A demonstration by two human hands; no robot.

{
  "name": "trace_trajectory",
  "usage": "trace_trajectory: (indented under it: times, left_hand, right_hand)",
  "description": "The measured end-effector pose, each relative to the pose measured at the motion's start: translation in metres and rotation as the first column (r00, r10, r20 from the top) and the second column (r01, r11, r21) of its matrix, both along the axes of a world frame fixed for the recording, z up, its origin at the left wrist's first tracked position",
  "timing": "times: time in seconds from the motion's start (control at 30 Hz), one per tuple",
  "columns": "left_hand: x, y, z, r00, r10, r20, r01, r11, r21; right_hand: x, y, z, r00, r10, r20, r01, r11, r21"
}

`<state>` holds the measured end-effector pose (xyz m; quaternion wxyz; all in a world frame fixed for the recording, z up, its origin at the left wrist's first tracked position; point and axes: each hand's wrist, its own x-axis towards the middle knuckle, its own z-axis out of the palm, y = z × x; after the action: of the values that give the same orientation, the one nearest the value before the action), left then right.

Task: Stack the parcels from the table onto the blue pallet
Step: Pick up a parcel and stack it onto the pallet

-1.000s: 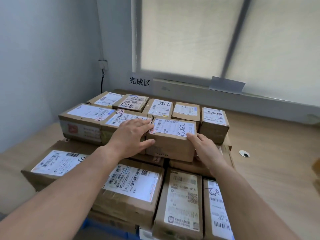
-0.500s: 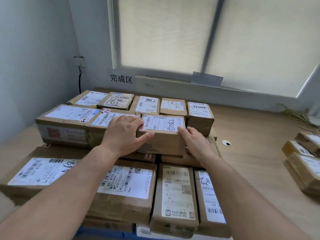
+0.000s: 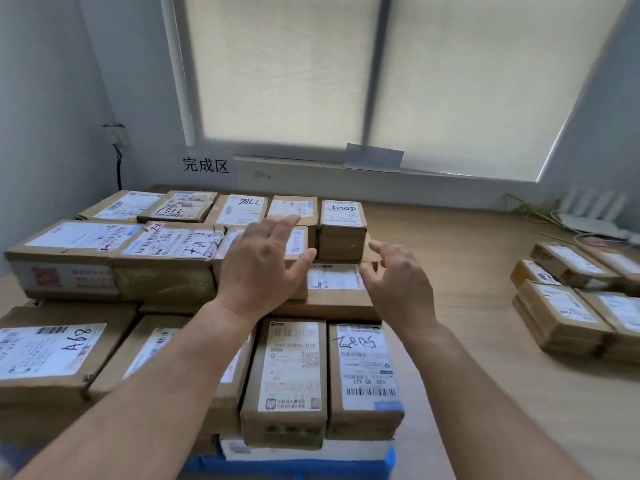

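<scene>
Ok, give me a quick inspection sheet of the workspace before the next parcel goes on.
Surface: wooden surface carries the waiting parcels.
Job's things: stacked parcels layered on blue pallet; waiting parcels at right.
Clutter: white device far right, blurred.
Grippers: left hand open over the stack; right hand open, holding nothing.
Cables: black cable down left wall; thin wires near the white device.
Surroundings: window blind, wall sign.

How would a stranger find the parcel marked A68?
Look at the parcel stack on the blue pallet below the window. On its lower tier, at the near left corner, lies a wide flat parcel. Its white label alone bears a big handwritten "A68".
</scene>
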<state>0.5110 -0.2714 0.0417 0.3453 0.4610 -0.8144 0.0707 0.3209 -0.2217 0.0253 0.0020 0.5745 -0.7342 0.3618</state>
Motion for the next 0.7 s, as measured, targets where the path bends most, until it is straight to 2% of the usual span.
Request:
trace_trajectory:
  times: [0.27, 0.43, 0.7]
  left_hand:
    - [-0.115, 0.074, -0.04, 0.995, -0.099, 0.017, 0.096, 0.987, 0.127]
    - [-0.176, 0.11, -0.063, 0.991, -0.101, 0.086, 0.082, 0.976, 0.201]
    - [-0.289, 0.175, -0.092, 0.981, -0.172, 0.09, 0.142, 0.953, 0.267]
  right_hand:
    - [-0.089, 0.079, -0.025, 0.967, -0.1, -0.234, 0.103, 0.995, -0.001]
    - [-0.15, 0.128, -0.048, 0.954, -0.176, -0.241, 0.185, 0.983, 0.014]
    - [-0.253, 0.208, -0.067, 0.915, -0.272, -0.298, 0.313, 0.945, 0.098]
